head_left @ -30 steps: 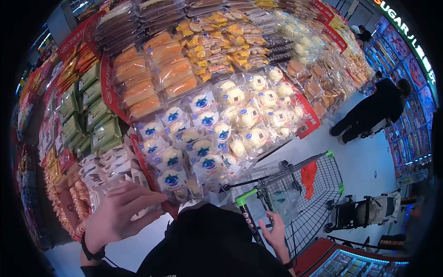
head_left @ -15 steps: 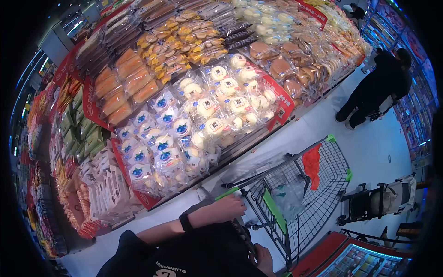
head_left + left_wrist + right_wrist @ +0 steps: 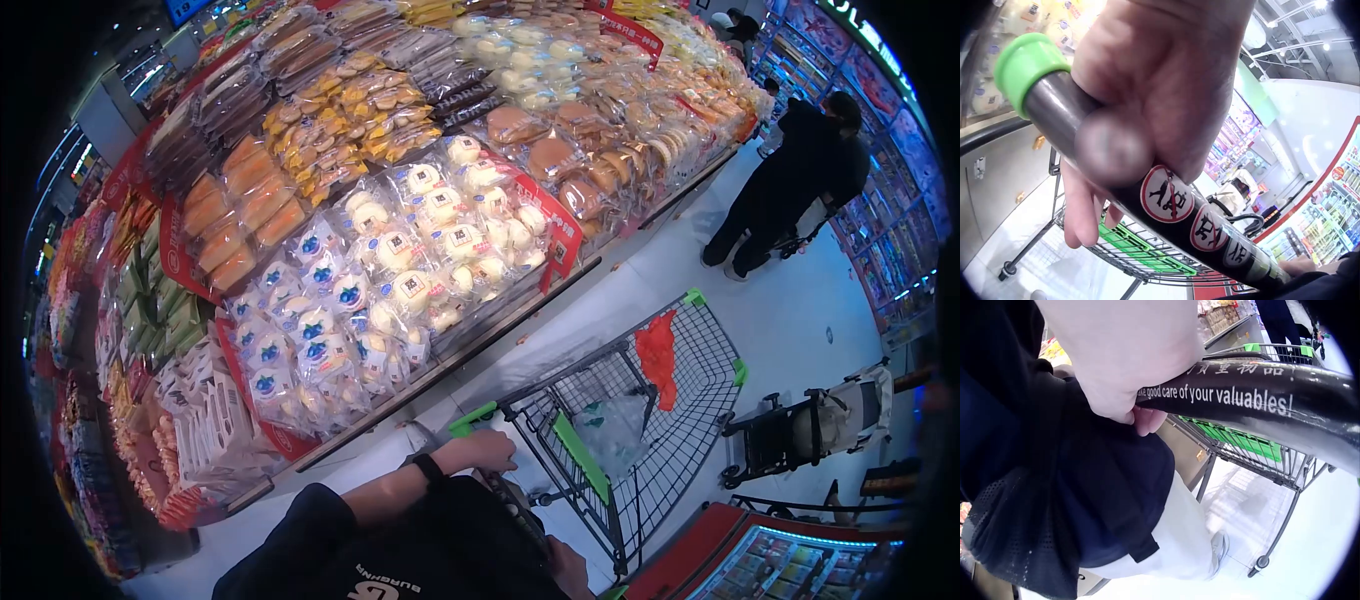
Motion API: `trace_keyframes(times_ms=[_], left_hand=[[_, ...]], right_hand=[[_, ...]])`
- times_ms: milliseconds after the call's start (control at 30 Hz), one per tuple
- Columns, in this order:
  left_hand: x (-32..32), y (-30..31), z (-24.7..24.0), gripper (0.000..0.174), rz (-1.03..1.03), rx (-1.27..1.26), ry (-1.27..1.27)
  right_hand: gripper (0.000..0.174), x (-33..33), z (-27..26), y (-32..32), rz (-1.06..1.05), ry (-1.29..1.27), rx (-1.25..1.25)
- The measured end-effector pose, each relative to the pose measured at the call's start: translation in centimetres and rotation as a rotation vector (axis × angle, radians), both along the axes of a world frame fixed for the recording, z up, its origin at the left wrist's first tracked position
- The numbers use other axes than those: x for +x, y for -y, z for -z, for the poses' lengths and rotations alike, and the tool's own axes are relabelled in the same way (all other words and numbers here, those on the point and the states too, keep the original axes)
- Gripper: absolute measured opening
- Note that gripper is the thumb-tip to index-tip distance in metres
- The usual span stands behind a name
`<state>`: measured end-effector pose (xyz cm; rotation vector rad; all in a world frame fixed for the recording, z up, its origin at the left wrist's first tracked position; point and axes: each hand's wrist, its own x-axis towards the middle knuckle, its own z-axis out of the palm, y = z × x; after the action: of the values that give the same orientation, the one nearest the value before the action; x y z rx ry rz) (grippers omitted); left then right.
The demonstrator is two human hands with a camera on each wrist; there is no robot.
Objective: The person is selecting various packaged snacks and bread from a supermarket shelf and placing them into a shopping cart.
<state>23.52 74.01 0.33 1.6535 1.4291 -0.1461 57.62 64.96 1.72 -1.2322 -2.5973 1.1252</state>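
My left hand (image 3: pixel 482 453) grips the shopping cart's handle (image 3: pixel 1057 103) close to its green end cap (image 3: pixel 1029 67). In the left wrist view the palm lies over the black bar and fingers (image 3: pixel 1080 219) hang down behind it. Toward the other end, my right hand (image 3: pixel 1125 356) holds the same bar, with fingertips curled beneath it beside the white lettering. The wire shopping cart (image 3: pixel 690 445) stands ahead and to the right. Inside it are a clear plastic bag (image 3: pixel 612 425) and, farther forward, a crumpled red piece (image 3: pixel 656 360) by the side.
A long display stand (image 3: pixel 440 370) stacked with wrapped breads and cakes runs along the left. A person in black (image 3: pixel 785 190) is on the aisle farther ahead. A stroller (image 3: pixel 815 420) stands right of the cart, and a red-framed lit case (image 3: pixel 690 550) is at the lower right.
My left hand, raised beside the bakery display a second ago, has swung right and down onto the cart handle. The right hand, loosely spread before, has closed around the bar.
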Motion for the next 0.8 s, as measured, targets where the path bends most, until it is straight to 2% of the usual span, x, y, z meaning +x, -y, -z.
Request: trace_keyframes(times_ms=[167,267,367,500,700,800], left_hand=[[0.0,-2.3,-1.7,0.047,-0.055,-0.016,-0.086],[0.2,-2.5,-1.8,0.042,-0.093,0.088,-0.082],[0.3,-3.1,-0.7,0.03,-0.153,0.291,-0.034],[0.0,-4.3,-1.0,0.027,-0.218,0.508,0.0],[-1.0,-7.4,1.3,0.026,-0.204,0.62,0.106],[-1.4,-9.2,2.0,0.032,-0.144,0.709,0.069]], right_hand=[[0.03,0.1,2.4,-1.2,0.039,-0.107,0.067],[0.041,-1.7,-4.0,-3.7,0.233,-0.027,-0.439],[0.04,-1.2,-2.5,-4.5,0.263,-0.013,-0.434],[0.04,-2.7,-4.6,-6.9,0.129,-0.037,-0.266],[0.037,-4.0,-3.9,-9.9,0.164,-0.004,-0.209],[0.039,-4.1,-3.5,-11.5,0.168,0.063,-0.159]])
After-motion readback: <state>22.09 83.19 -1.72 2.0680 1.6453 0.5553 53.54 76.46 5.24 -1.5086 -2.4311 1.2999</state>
